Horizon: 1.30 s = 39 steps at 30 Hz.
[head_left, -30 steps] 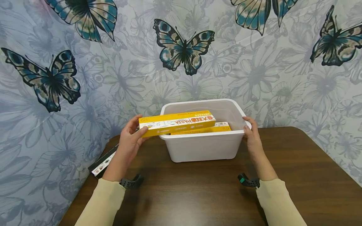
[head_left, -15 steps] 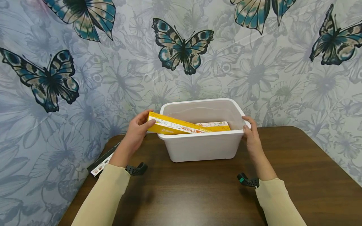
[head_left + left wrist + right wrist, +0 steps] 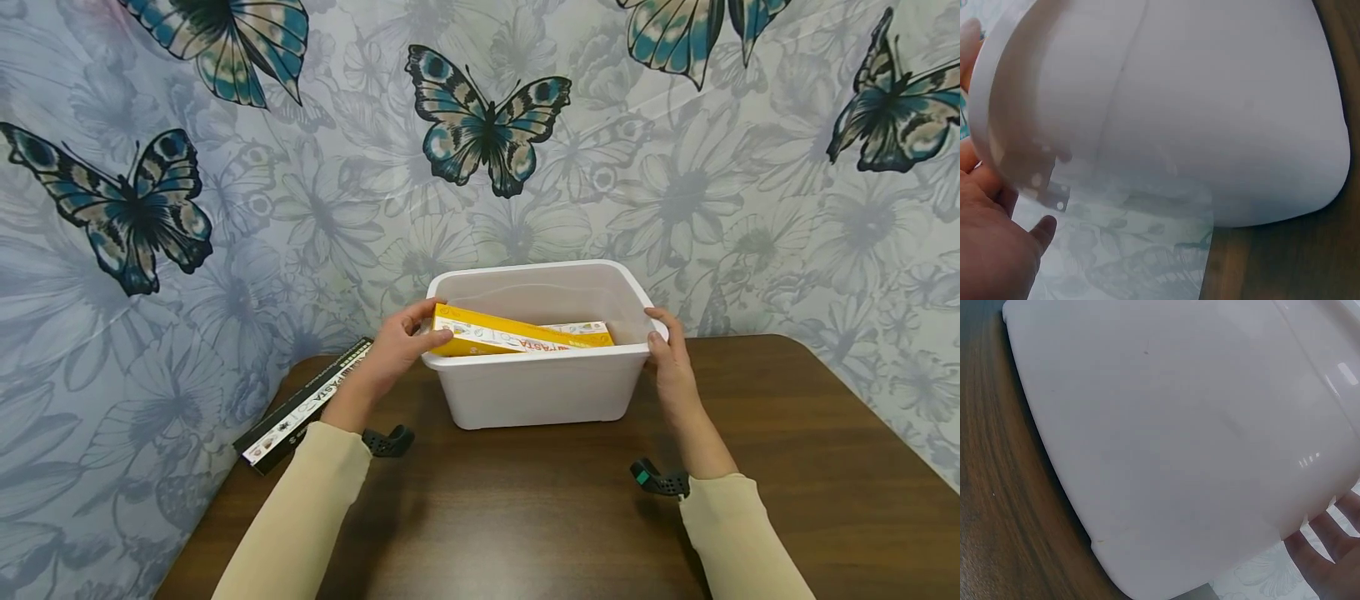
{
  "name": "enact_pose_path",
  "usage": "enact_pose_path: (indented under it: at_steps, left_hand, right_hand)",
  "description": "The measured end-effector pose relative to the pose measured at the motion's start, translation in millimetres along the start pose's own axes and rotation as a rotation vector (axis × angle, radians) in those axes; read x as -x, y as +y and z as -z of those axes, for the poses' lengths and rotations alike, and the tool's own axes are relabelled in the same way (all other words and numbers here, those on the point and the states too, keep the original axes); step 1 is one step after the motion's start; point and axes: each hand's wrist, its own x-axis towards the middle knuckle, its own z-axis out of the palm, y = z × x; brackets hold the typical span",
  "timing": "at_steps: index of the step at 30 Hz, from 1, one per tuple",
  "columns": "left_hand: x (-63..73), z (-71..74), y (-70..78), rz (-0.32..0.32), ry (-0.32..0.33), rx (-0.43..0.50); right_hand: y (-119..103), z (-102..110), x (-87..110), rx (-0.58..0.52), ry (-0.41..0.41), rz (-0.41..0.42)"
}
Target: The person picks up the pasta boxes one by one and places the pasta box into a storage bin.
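Note:
In the head view my left hand (image 3: 393, 350) pinches the left end of a yellow-and-white pasta box (image 3: 487, 329), with the thumb on its near face. This box slants down to the right into a white plastic bin (image 3: 536, 392), its lower part hidden by the front wall. Behind it inside the bin lies a second yellow pasta box (image 3: 588, 330). My right hand (image 3: 672, 367) grips the bin's right rim. The left wrist view has my left hand (image 3: 997, 231) beside the bin's rim; the pasta box is not seen there. Fingers of my right hand (image 3: 1329, 550) touch the bin's side in the right wrist view.
A black box with a white printed strip (image 3: 307, 408) lies at the table's left edge, partly behind my left forearm. The brown wooden table (image 3: 525, 508) stands against a butterfly-patterned backdrop (image 3: 337, 183). Both wrists wear dark straps.
My left hand has moved right and carried the pasta box from above the bin's left rim down into the bin, its right end tilting lower. The right hand has stayed at the rim.

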Motion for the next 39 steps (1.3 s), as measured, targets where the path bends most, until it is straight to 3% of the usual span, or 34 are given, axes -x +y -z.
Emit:
enact_pose_path:
  at_steps: [6, 12, 26, 33, 39]
  left_hand:
    - [-6.8, -8.7, -0.5, -0.081, -0.055, -0.157]
    - [-6.8, -10.1, -0.6, -0.126, -0.051, -0.22]
    - [5.6, -19.9, -13.5, -0.153, 0.089, -0.185]
    - [9.4, -24.1, -21.1, -0.264, 0.129, -0.188]
    - [16.2, -26.6, -26.5, -0.308, 0.154, -0.125]
  right_hand:
    - [0.2, 1.6, 1.0, 0.006, 0.008, 0.0]
    - [0.6, 2.1, 0.8, 0.001, 0.009, 0.0]
    - [-1.9, 0.0, -0.1, 0.018, 0.009, -0.004]
    - [-4.4, -0.1, -0.2, 0.038, 0.004, -0.016]
    - [-9.6, -1.3, 1.0, 0.13, 0.0, -0.063]
